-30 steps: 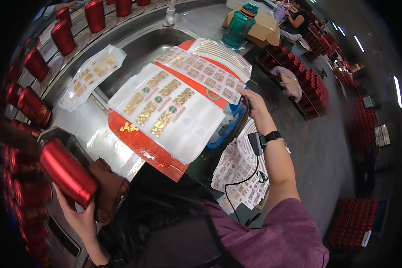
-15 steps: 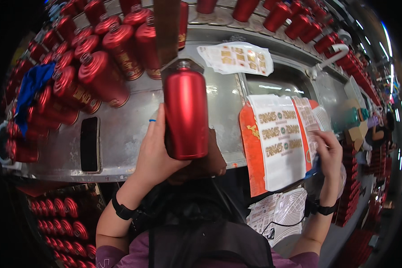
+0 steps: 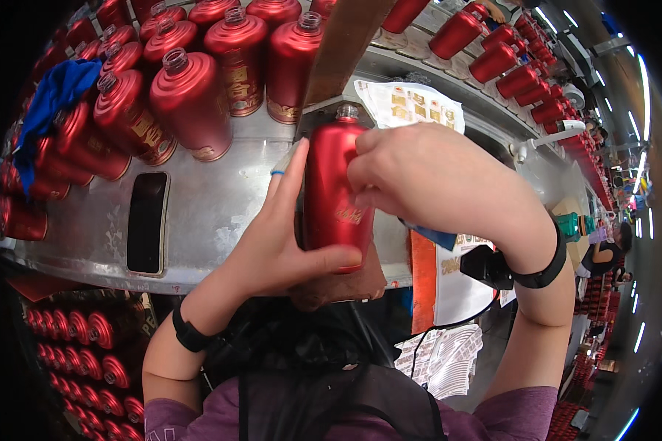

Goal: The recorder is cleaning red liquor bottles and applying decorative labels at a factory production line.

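Holding red bottle (image 3: 336, 192) upright above metal bench (image 3: 221, 213) | left hand (image 3: 276, 242) clasped around its lower body | right hand (image 3: 434, 184) closed on its upper side | more red bottles (image 3: 198, 95) standing behind

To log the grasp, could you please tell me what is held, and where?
A red metal bottle: left hand cups its lower body, right hand presses its upper side.

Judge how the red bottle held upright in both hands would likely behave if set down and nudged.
The red bottle looks rigid with a smooth matte coat, so probably a bit slippery. Tall, narrow and round, it would likely tip, then roll. The left hand cups its base and the right hand wraps its side.
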The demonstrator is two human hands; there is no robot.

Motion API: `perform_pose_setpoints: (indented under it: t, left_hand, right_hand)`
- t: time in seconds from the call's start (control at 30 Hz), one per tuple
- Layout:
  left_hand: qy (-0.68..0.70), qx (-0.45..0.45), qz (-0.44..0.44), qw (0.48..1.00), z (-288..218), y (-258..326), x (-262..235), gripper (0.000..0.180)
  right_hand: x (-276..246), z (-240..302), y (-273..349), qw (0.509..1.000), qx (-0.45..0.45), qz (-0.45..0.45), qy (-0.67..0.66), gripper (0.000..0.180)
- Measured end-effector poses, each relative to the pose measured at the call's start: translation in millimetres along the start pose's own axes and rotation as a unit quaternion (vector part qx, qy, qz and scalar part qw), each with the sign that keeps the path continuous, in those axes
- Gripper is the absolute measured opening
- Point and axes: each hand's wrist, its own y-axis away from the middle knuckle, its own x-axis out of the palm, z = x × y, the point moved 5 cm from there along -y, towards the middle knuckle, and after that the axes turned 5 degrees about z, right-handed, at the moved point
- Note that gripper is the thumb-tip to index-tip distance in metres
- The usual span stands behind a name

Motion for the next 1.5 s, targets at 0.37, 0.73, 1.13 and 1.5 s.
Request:
perform_pose_setpoints:
  t: [0.37, 0.73, 1.13, 1.5]
  left_hand:
    - [0.087, -0.049, -0.055, 0.993, 21.4, -26.1, 6.8, 0.106]
    - [0.200, -0.080, -0.072, 0.974, 26.6, -30.4, 8.0, 0.099]
    - [0.192, -0.110, -0.006, 0.975, 7.0, -17.1, 17.7, 0.086]
    - [0.277, -0.130, -0.039, 0.951, 18.7, -12.4, 9.6, 0.060]
  right_hand:
    - [2.6, -6.9, -18.7, 0.997, 0.041, -0.012, 0.068, 0.015]
    - [6.3, -46.4, -3.1, 0.976, 0.066, -0.059, -0.197, 0.016]
    - [232.0, -339.1, 117.8, 0.875, 0.459, -0.023, -0.152, 0.033]
    - [42.5, -151.2, 70.4, 0.914, 0.236, -0.168, -0.284, 0.011]
